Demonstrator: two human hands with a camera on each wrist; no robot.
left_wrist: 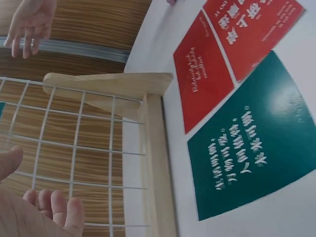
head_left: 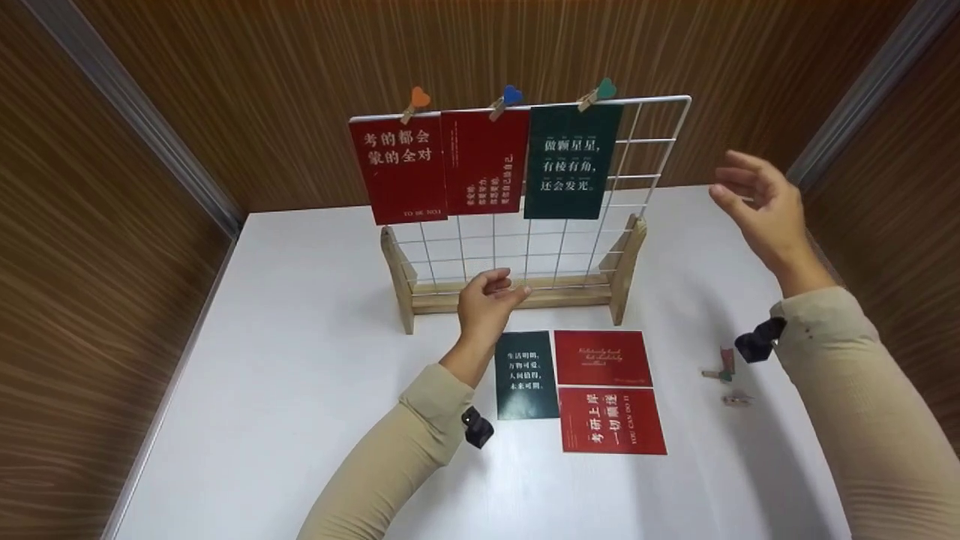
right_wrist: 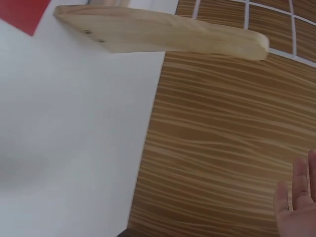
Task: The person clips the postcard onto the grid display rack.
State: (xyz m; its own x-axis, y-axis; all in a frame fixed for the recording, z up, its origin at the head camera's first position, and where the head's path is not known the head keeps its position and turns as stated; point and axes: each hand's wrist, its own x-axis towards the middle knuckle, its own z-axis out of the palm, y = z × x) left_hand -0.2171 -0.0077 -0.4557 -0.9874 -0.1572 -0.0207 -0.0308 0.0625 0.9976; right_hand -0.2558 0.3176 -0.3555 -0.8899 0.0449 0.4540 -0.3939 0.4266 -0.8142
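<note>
My left hand (head_left: 489,304) hovers in front of the lower part of a white wire grid rack (head_left: 660,180), holding nothing, its fingers loosely bent. To the right of the rack my right hand (head_left: 769,217) is raised in the air, fingers loosely spread and without anything in them. From the grid's top bar hang a red card (head_left: 401,180), a second red card (head_left: 480,172) and a green card (head_left: 574,165). An orange heart clip (head_left: 418,99), a blue heart clip (head_left: 510,96) and a green heart clip (head_left: 604,90) pin them there.
Flat on the white table (head_left: 300,420) lie a green card (head_left: 525,390), a red card (head_left: 600,356) and another red card (head_left: 615,427). Several small clips (head_left: 726,367) lie to their right. Wooden feet (head_left: 630,270) carry the rack; wood-grain walls (head_left: 225,97) enclose the table.
</note>
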